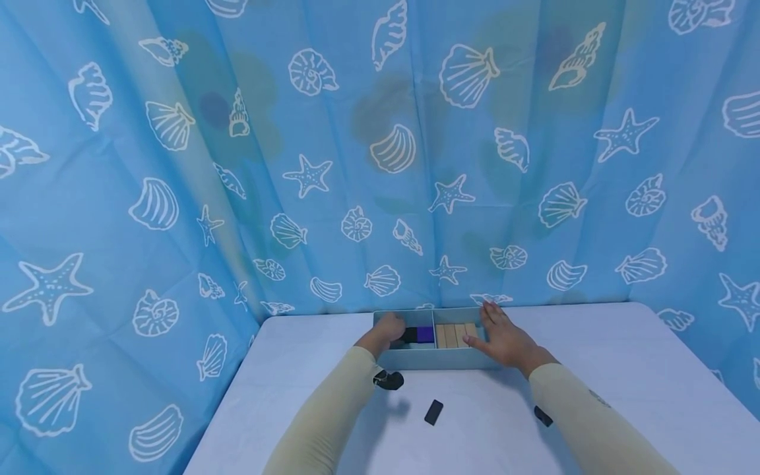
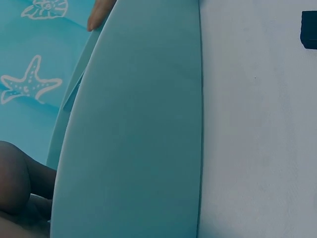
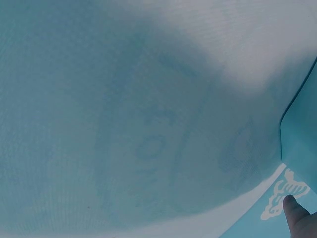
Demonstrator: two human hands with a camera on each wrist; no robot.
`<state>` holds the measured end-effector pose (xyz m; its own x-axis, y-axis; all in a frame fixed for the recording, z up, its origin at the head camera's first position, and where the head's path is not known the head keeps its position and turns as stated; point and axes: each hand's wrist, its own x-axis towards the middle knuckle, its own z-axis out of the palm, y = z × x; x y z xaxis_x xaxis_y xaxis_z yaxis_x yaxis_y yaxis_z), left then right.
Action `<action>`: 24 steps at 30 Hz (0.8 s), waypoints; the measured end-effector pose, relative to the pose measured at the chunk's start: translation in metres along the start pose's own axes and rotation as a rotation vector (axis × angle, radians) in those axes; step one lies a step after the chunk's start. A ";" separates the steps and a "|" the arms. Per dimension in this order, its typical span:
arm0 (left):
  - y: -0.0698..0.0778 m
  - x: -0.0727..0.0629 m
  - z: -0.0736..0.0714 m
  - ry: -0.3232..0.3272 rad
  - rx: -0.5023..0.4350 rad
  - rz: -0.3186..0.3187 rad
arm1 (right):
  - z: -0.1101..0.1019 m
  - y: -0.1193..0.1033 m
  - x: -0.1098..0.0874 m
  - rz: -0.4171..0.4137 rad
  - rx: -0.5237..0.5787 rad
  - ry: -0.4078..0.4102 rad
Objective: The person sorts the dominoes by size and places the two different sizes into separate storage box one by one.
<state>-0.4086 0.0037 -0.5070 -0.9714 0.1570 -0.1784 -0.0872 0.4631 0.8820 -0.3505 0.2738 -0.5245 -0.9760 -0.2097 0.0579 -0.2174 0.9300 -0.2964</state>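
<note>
A grey-blue box (image 1: pixel 436 359) with two compartments stands at the table's far edge. My left hand (image 1: pixel 388 328) reaches into its left compartment with curled fingers, at a black block (image 1: pixel 410 335) beside a purple block (image 1: pixel 425 334). The box wall hides the fingertips. In the left wrist view, bent fingers (image 2: pixel 15 178) show behind the wall. Several wooden blocks (image 1: pixel 454 335) stand in a row in the right compartment. My right hand (image 1: pixel 506 338) rests over the box's right end, fingers extended, thumb toward the wooden blocks. One fingertip (image 3: pixel 297 213) shows in the right wrist view.
A loose black block (image 1: pixel 434 412) lies on the white tabletop (image 1: pixel 475 429) in front of the box. Behind and left of the table hangs a blue curtain (image 1: pixel 332 125) with white shell prints. A divider (image 1: pixel 434 326) splits the box.
</note>
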 end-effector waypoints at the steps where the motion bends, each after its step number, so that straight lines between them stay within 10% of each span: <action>1: 0.000 0.000 -0.001 -0.002 0.005 0.002 | 0.000 -0.001 0.000 0.002 0.000 0.000; 14: 0.012 -0.012 -0.012 -0.025 0.068 -0.037 | 0.003 0.001 0.003 -0.004 -0.012 0.011; 24: 0.017 -0.026 -0.023 -0.123 -0.075 -0.020 | 0.004 0.002 0.003 -0.002 -0.011 -0.002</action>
<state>-0.3902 -0.0125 -0.4774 -0.9352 0.2561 -0.2446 -0.1274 0.4011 0.9071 -0.3539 0.2737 -0.5291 -0.9756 -0.2120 0.0565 -0.2193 0.9328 -0.2859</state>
